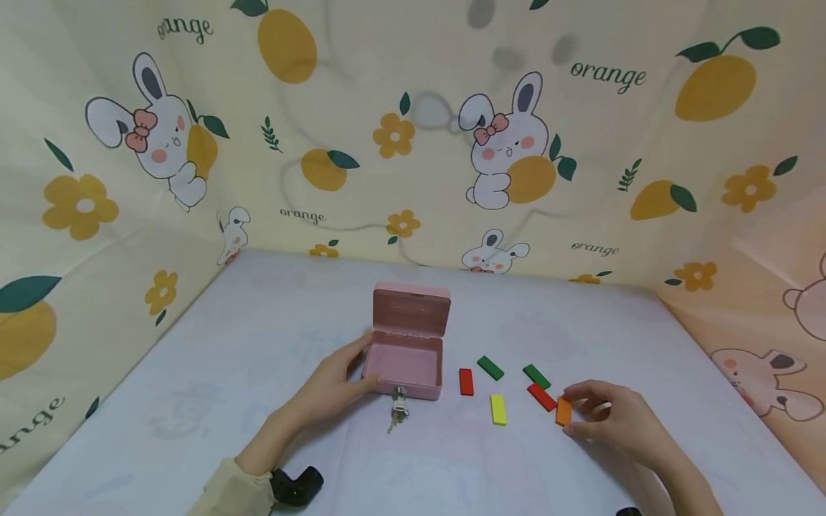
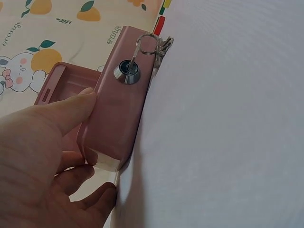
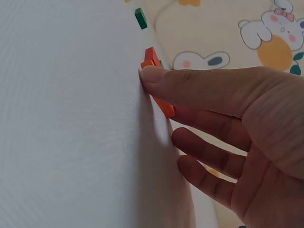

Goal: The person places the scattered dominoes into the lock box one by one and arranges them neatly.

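Note:
A pink metal cash box (image 1: pixel 405 362) stands with its lid raised, its inside bare. Keys (image 1: pixel 399 410) hang from the lock (image 2: pixel 127 72) on its front. My left hand (image 1: pixel 332 383) holds the box at its left end, thumb on the front corner and fingers along the side. Over to the right, my right hand (image 1: pixel 613 419) pinches an orange block (image 1: pixel 563 411) between thumb and fingertips, at the table surface. Touching or almost touching that block is a red block (image 1: pixel 541 397), with a green block (image 1: pixel 536 376) just behind it.
Between box and right hand lie another red block (image 1: pixel 466 382), a second green block (image 1: pixel 490 368) and a yellow block (image 1: pixel 498 410). A white cloth covers the table (image 1: pixel 271 330). Printed fabric walls (image 1: pixel 361 86) rise at the back and both sides.

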Demonstrator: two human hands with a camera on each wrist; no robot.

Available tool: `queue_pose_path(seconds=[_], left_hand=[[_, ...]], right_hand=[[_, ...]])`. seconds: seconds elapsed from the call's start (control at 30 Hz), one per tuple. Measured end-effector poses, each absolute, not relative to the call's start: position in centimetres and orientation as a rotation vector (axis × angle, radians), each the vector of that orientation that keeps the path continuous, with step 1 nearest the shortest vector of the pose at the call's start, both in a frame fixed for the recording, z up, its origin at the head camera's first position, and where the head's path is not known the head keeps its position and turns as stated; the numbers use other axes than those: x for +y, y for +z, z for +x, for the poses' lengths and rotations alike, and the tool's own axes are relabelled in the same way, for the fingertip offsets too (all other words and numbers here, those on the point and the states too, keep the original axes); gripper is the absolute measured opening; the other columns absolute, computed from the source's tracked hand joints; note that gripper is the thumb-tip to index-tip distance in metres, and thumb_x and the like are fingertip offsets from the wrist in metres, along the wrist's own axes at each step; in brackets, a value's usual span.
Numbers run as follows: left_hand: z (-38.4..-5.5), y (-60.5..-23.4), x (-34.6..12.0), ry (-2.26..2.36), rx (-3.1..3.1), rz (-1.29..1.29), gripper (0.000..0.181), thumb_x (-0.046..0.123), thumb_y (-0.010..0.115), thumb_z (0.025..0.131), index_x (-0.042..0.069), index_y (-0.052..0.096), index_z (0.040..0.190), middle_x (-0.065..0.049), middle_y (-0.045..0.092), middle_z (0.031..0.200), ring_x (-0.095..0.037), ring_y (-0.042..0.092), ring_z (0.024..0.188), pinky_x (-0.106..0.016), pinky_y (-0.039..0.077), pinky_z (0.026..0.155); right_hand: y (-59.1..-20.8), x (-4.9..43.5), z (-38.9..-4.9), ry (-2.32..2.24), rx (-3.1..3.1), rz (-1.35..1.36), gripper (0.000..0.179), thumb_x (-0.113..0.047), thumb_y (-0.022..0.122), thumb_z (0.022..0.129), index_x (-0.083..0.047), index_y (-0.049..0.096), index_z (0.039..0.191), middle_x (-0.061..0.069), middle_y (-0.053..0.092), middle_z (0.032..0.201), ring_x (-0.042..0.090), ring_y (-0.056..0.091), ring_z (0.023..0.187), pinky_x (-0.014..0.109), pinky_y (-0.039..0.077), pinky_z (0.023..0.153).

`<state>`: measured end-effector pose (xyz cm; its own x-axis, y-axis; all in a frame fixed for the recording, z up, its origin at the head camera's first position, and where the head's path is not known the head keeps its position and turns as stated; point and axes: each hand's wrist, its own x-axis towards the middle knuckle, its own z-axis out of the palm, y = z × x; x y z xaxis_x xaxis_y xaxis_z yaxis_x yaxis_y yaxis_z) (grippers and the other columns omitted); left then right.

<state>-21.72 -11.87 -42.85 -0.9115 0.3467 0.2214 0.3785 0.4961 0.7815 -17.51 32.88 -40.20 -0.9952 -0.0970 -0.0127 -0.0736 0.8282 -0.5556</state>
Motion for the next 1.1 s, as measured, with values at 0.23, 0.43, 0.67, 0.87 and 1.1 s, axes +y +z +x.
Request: queue_pose_path(seconds=[0.23,0.43,0.67,0.87,1.1], left_hand=[[-21.5,-42.7,-11.6,-1.387,-2.708,-0.641,0.081,0.034,0.072,0.091,0.008,0.029,0.155,-0.012,0.031,0.156,-0.027,0.03,0.141,-0.045,0.029,0.112],[-21.4,-42.7,-11.4,-1.391,-2.722,-0.635,0.081,0.035,0.072,0.091,0.01,0.029,0.155,-0.01,0.03,0.157,-0.025,0.029,0.142,-0.045,0.028,0.113],[-21.4,-42.9,-11.5,-1.404,-2.72,-0.605,0.081,0.036,0.072,0.09,0.014,0.03,0.156,-0.008,0.03,0.157,-0.025,0.029,0.142,-0.045,0.027,0.113],[-21.4,-42.9,-11.6,-1.422,-2.719,-0.6,0.081,0.035,0.073,0.09,0.014,0.03,0.156,-0.008,0.03,0.157,-0.025,0.028,0.142,-0.045,0.026,0.113],[-21.4,-42.7,-11.6,-1.431,-2.716,-0.609,0.08,0.034,0.073,0.091,0.014,0.03,0.156,-0.008,0.03,0.157,-0.024,0.028,0.143,-0.044,0.026,0.114]], right_hand=[[-40.4,32.9,-17.3,-0.909,2.978,-0.129,0.051,-0.025,0.093,0.066,-0.012,0.072,0.111,-0.003,0.068,0.101,0.019,0.059,0.089,0.026,0.054,0.072],[-40.2,32.9,-17.2,-0.916,2.983,-0.142,0.049,-0.023,0.092,0.067,-0.014,0.072,0.11,-0.004,0.068,0.099,0.018,0.059,0.089,0.026,0.055,0.073],[-39.7,33.0,-17.1,-0.976,2.978,-0.184,0.049,-0.024,0.091,0.07,-0.012,0.071,0.114,-0.003,0.069,0.103,0.018,0.06,0.09,0.024,0.055,0.074],[-39.5,33.0,-17.1,-1.0,3.004,-0.207,0.047,-0.023,0.09,0.071,-0.012,0.072,0.113,-0.002,0.069,0.104,0.018,0.061,0.09,0.025,0.055,0.074],[-39.1,32.5,-17.2,-1.025,3.044,-0.233,0.048,-0.025,0.089,0.072,-0.011,0.071,0.114,-0.002,0.069,0.105,0.02,0.061,0.093,0.028,0.056,0.074]])
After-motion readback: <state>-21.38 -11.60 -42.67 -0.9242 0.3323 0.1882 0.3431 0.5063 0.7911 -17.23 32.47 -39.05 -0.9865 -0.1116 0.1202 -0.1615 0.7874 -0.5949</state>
